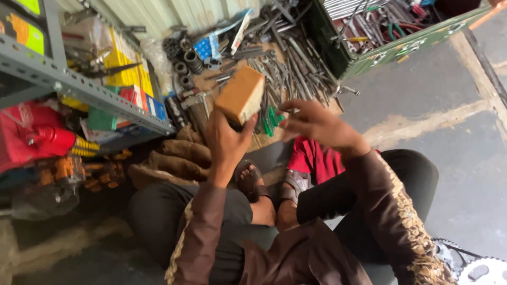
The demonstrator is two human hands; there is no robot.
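Bent brown sleeves rise: left hand grips a tan box, right hand splayed empty.

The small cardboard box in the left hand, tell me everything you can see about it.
The cardboard box is small, rectangular and plain tan-brown, with a paler end face turned to the right. It looks closed and a little worn, though blur hides detail. The left hand holds it up from below, tilted, fingers gripping its lower edge. It hangs above the scattered metal tools on the floor. The right hand is open beside it, not touching.
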